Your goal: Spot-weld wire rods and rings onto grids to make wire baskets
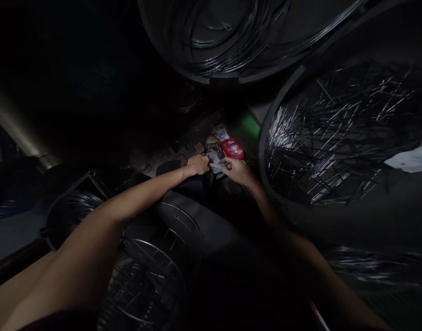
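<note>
Two bare arms reach forward into a dim, cluttered spot and meet over a small gray cloth [215, 162]. The left hand [198, 164] is curled into a fist on the cloth's left edge, knuckles up. The right hand [237, 171] grips the cloth's right edge between thumb and fingers, and the cloth is stretched a little between the two hands. The cloth sits just above a dark surface at the middle of the view, though the light is too poor to tell whether it rests on anything.

Just beyond the right hand lies a red packet [233, 148], close to the cloth, with a pale packet [220, 132] behind it and a green patch [248, 126] to its right. A large round tub [266, 138] full of thin metal rods [334, 124] fills the right side, near the right wrist; a white rag [412, 159] lies on its far edge. Another tub [211, 80] holding wire coils [231, 32] stands at the top, well apart from the hands. Under the left forearm lies a round wire grille [152, 276] against a dark drum [190, 220]. A dull metal pipe [14, 128] crosses the far left.
</note>
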Demonstrator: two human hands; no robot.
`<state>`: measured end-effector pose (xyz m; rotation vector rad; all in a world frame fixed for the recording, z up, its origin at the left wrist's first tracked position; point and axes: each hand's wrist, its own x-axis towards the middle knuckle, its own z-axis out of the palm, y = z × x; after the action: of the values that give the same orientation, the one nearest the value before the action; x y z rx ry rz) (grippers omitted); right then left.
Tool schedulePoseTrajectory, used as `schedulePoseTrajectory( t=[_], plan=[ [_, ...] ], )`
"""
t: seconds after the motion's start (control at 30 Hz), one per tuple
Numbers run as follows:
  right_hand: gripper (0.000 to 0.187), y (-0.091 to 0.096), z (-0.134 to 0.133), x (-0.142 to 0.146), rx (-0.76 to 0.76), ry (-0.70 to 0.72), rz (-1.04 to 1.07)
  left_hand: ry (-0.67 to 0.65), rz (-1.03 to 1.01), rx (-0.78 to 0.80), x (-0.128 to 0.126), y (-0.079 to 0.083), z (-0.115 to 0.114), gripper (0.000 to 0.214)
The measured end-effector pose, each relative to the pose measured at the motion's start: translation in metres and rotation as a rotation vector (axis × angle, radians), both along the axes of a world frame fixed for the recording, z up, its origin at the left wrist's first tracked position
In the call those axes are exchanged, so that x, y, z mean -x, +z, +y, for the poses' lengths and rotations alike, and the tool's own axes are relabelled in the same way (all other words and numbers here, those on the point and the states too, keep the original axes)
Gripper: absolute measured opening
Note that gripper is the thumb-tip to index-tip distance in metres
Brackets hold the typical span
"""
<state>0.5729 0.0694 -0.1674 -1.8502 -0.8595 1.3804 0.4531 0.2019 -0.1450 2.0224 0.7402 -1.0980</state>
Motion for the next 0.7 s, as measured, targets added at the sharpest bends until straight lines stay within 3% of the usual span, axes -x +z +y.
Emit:
schedulePoseTrajectory(
  t=[0.07,0.17,0.3,0.37,0.47,0.57,0.63,0.7],
  plan=[
    [0.011,0.006,-0.016,0.01,-0.042,0.119,-0.169,-0.014,0.008,-0.046,-0.004,0.006,-0.002,0.042],
    [0.006,0.006,-0.034,0.024,-0.057,0.162,-0.281,-0.059,-0.036,-0.073,-0.008,0.012,0.0,0.054],
    [0.01,-0.008,-0.036,0.026,0.032,-0.073,-0.139,-0.127,-0.161,0.143,-0.004,0.004,0.016,0.036],
    [0.015,-0.014,-0.028,0.022,0.074,-0.211,-0.109,0.019,-0.202,0.281,0.002,-0.004,0.025,0.025],
    [0.026,-0.012,-0.011,0.018,0.042,-0.289,-0.249,0.441,-0.25,0.279,0.013,-0.014,0.033,0.023],
    [0.034,-0.002,0.004,0.029,-0.084,-0.074,-0.459,0.819,-0.294,0.207,0.021,-0.02,0.036,0.023],
    [0.035,0.001,0.012,0.041,-0.123,0.14,-0.524,0.89,-0.31,0.209,0.025,-0.021,0.038,0.022],
    [0.037,-0.003,0.023,0.053,-0.091,0.249,-0.57,0.872,-0.31,0.214,0.026,-0.023,0.041,0.023]
  ],
)
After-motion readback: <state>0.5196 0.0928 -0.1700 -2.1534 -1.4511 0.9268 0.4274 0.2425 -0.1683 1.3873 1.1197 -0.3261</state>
